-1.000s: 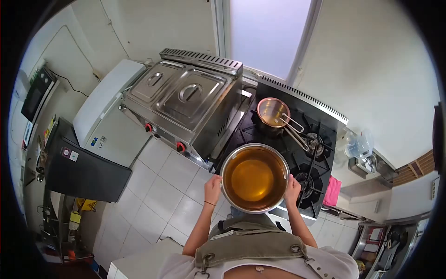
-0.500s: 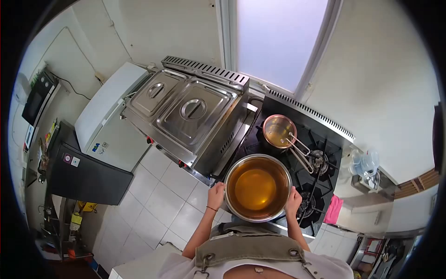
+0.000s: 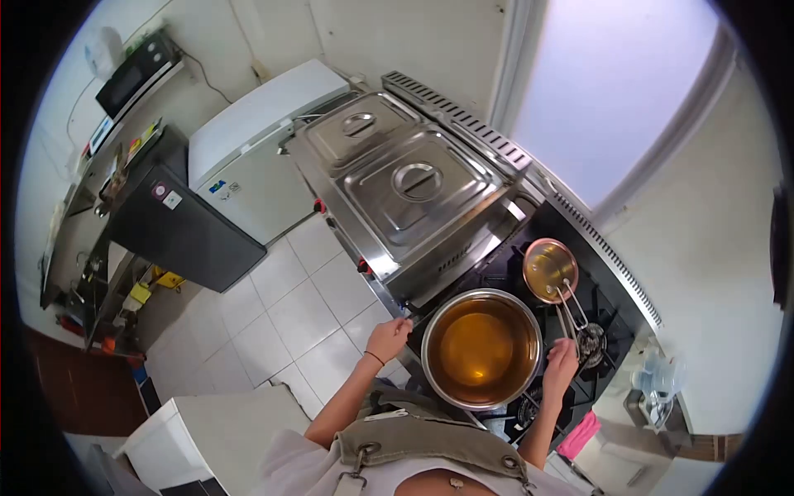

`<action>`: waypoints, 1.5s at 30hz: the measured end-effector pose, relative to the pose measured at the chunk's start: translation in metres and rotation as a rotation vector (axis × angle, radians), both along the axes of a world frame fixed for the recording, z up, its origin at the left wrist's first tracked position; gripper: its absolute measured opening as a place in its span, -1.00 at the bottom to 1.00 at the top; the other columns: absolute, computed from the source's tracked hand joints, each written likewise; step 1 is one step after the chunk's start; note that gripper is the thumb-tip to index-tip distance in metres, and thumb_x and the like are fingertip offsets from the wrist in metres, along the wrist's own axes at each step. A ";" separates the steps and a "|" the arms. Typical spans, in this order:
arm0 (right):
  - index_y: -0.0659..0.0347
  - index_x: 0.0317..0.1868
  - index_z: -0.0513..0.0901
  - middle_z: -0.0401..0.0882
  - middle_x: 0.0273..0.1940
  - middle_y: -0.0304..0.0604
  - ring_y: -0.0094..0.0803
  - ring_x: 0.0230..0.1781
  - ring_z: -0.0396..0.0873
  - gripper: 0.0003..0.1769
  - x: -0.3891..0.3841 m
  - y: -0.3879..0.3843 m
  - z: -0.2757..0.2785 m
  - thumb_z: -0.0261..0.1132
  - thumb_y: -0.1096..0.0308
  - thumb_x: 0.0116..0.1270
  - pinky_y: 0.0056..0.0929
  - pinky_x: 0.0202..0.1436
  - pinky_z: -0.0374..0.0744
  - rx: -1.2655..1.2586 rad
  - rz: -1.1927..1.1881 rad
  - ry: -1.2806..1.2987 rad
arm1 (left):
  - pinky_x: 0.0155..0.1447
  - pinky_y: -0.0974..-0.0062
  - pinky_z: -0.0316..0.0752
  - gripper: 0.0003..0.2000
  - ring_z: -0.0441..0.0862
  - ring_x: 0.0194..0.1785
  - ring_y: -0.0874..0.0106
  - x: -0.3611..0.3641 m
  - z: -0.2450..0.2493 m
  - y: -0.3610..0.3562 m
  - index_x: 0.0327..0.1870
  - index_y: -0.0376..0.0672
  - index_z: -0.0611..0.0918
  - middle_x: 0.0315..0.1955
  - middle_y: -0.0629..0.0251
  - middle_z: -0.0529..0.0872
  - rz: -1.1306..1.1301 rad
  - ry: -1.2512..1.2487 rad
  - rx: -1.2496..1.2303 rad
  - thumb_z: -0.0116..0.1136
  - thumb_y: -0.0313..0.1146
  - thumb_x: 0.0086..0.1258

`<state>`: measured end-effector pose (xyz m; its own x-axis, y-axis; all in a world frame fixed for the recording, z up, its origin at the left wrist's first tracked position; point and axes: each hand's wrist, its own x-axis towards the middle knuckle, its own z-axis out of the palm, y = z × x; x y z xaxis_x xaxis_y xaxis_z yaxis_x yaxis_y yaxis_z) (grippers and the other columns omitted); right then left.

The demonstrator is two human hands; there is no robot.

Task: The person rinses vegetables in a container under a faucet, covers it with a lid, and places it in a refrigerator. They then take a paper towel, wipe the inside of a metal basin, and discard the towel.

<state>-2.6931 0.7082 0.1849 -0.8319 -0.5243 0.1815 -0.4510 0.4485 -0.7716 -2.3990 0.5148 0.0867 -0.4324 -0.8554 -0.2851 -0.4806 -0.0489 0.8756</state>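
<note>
A wide steel pot [image 3: 482,349] of clear amber liquid sits on the black gas stove [image 3: 538,227], near its front edge. My left hand [image 3: 389,341] is just left of the pot, off its rim, with its fingers pressed together at the stove's front edge; what they pinch, if anything, is too small to tell. To the right of the pot is my right hand [image 3: 561,364], loosely curled, apart from the rim and holding nothing visible. Behind the pot stands a smaller copper-coloured saucepan [image 3: 551,270] with amber liquid, its long handles pointing toward my right hand.
A steel food warmer [image 3: 389,248] with two lidded pans adjoins the stove's left side. Farther left are a white chest freezer [image 3: 265,124] and a dark fridge [image 3: 182,223]. A pink cloth [image 3: 579,436] hangs right of the stove, near clear plastic containers [image 3: 659,376].
Both my hands have let go of the pot's sides and moved slightly outward. The camera view has turned left, so the stove and warmer appear farther right.
</note>
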 end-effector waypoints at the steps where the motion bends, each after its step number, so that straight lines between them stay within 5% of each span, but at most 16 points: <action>1: 0.30 -0.26 0.49 0.38 -0.61 -0.20 -0.47 -0.61 0.40 -0.73 -0.003 -0.014 0.006 -0.12 0.36 0.46 -0.47 -0.50 0.39 -0.050 0.035 -0.011 | -0.28 0.28 0.50 -0.72 0.62 -0.39 0.10 0.009 0.001 -0.004 -0.33 -0.17 0.64 -0.53 0.09 0.66 -0.002 -0.128 -0.092 0.02 -0.14 0.31; 4: 0.29 -0.18 0.48 0.36 -0.61 -0.20 -0.47 -0.61 0.38 -0.78 0.007 -0.065 0.025 -0.11 0.42 0.44 -0.51 -0.49 0.37 -0.270 0.153 0.098 | -0.28 0.23 0.49 -0.72 0.62 -0.39 0.10 0.040 0.013 -0.014 -0.34 -0.16 0.64 -0.50 0.07 0.66 0.084 -0.182 -0.172 0.02 -0.13 0.28; 12: 0.24 -0.14 0.48 0.37 -0.56 -0.18 -0.46 -0.57 0.37 -0.83 0.114 -0.164 0.052 -0.05 0.52 0.36 -0.54 -0.48 0.35 -0.215 0.457 -0.140 | -0.35 0.13 0.36 -0.65 0.51 -0.44 -0.04 0.150 0.020 -0.047 -0.47 -0.27 0.56 -0.59 -0.05 0.56 0.377 -0.285 -0.250 -0.03 -0.14 0.33; 13: 0.24 -0.15 0.48 0.39 -0.53 -0.18 -0.46 -0.56 0.37 -0.85 0.133 -0.176 0.048 0.00 0.54 0.33 -0.54 -0.48 0.34 -0.208 0.500 -0.043 | -0.44 0.35 0.34 -0.60 0.45 -0.63 0.29 0.166 0.017 -0.052 -0.56 -0.31 0.53 -0.74 0.12 0.50 0.408 -0.252 -0.253 -0.03 -0.13 0.35; 14: 0.25 -0.15 0.48 0.40 -0.50 -0.18 -0.46 -0.54 0.37 -0.85 0.151 -0.186 0.044 0.04 0.55 0.30 -0.55 -0.48 0.34 -0.198 0.534 0.057 | -0.40 0.21 0.35 -0.59 0.50 -0.51 0.02 0.181 0.014 -0.056 -0.52 -0.30 0.55 -0.64 -0.03 0.53 0.447 -0.250 -0.203 -0.04 -0.09 0.35; 20: 0.28 -0.23 0.50 0.46 -0.47 -0.16 -0.49 -0.55 0.41 -0.89 0.231 -0.275 0.039 0.15 0.55 0.21 -0.58 -0.51 0.35 -0.285 0.391 0.038 | -0.41 0.40 0.38 -0.56 0.51 -0.60 0.34 0.267 -0.006 -0.133 -0.57 -0.29 0.57 -0.72 0.16 0.54 0.468 -0.130 -0.141 -0.07 -0.10 0.39; 25: 0.23 -0.09 0.42 0.50 -0.44 -0.03 -0.17 -0.46 0.53 -0.73 0.192 -0.380 0.046 0.22 0.41 0.21 -0.25 -0.39 0.49 -0.238 0.275 0.349 | -0.42 0.51 0.35 -0.58 0.45 -0.57 0.51 0.338 0.007 -0.196 -0.54 -0.31 0.59 -0.72 0.26 0.52 0.615 -0.010 -0.198 -0.10 -0.16 0.42; 27: 0.23 -0.09 0.39 0.50 -0.43 0.02 -0.09 -0.43 0.53 -0.69 0.144 -0.406 0.015 0.23 0.33 0.19 -0.16 -0.35 0.49 -0.054 0.143 0.471 | -0.42 0.52 0.33 -0.59 0.44 -0.57 0.52 0.368 0.002 -0.214 -0.54 -0.30 0.59 -0.72 0.27 0.52 0.577 -0.027 -0.202 -0.10 -0.17 0.42; 30: 0.27 -0.18 0.43 0.57 -0.38 0.20 0.11 -0.31 0.57 -0.61 0.115 -0.419 0.011 0.32 0.21 0.10 -0.09 -0.24 0.53 0.211 0.014 0.259 | -0.43 0.54 0.31 -0.61 0.42 -0.57 0.53 0.389 -0.005 -0.251 -0.52 -0.30 0.58 -0.71 0.30 0.51 0.465 -0.050 -0.246 -0.08 -0.19 0.42; 33: 0.29 -0.23 0.46 0.59 -0.35 0.27 0.16 -0.25 0.58 -0.57 0.092 -0.425 -0.018 0.36 0.15 0.03 -0.08 -0.17 0.54 0.208 0.013 0.332 | -0.40 0.50 0.37 -0.67 0.51 -0.55 0.46 0.400 -0.025 -0.297 -0.47 -0.27 0.59 -0.68 0.23 0.57 0.314 -0.084 -0.214 -0.04 -0.21 0.39; 34: 0.31 -0.22 0.41 0.58 -0.47 0.12 0.00 -0.47 0.62 -0.57 0.082 -0.430 -0.032 0.34 0.18 0.06 -0.21 -0.29 0.56 0.263 -0.022 0.325 | -0.40 0.50 0.37 -0.67 0.51 -0.55 0.46 0.400 -0.035 -0.313 -0.47 -0.27 0.59 -0.68 0.23 0.57 0.315 -0.075 -0.225 -0.04 -0.21 0.39; 36: 0.37 -0.29 0.50 0.59 -0.46 0.11 -0.05 -0.54 0.62 -0.60 0.057 -0.441 -0.060 0.35 0.19 0.04 -0.21 -0.31 0.58 0.259 -0.102 0.191 | -0.37 0.45 0.43 -0.71 0.60 -0.51 0.36 0.391 -0.052 -0.347 -0.45 -0.21 0.61 -0.64 0.18 0.61 0.189 -0.048 -0.268 -0.04 -0.22 0.38; 40: 0.42 -0.48 0.58 0.58 -0.56 0.08 -0.13 -0.59 0.62 -0.61 0.074 -0.452 -0.038 0.38 0.17 -0.02 -0.22 -0.39 0.58 0.430 -0.221 0.086 | -0.36 0.42 0.47 -0.72 0.63 -0.50 0.32 0.345 -0.061 -0.411 -0.39 -0.16 0.63 -0.63 0.17 0.63 0.022 -0.049 -0.392 -0.05 -0.19 0.39; 43: 0.44 -0.47 0.58 0.60 -0.53 0.18 -0.06 -0.52 0.64 -0.59 0.067 -0.461 -0.038 0.39 0.17 -0.10 -0.20 -0.31 0.61 0.502 -0.290 0.166 | -0.37 0.51 0.45 -0.72 0.61 -0.51 0.45 0.317 -0.040 -0.449 -0.37 -0.19 0.63 -0.60 0.24 0.64 0.004 0.063 -0.207 -0.03 -0.19 0.40; 45: 0.38 -0.60 0.58 0.59 -0.61 0.11 -0.11 -0.55 0.64 -0.67 0.075 -0.452 -0.023 0.37 0.21 -0.11 -0.26 -0.39 0.60 0.540 -0.296 -0.029 | -0.37 0.53 0.45 -0.73 0.60 -0.50 0.48 0.312 -0.027 -0.475 -0.37 -0.20 0.63 -0.60 0.25 0.64 -0.014 0.096 -0.140 -0.02 -0.20 0.40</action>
<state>-2.6182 0.2560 0.1624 -0.9569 -0.2818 -0.0699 -0.2297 0.8822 -0.4110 -2.0871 0.0400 0.0594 -0.4644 -0.8774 -0.1204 -0.3938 0.0829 0.9155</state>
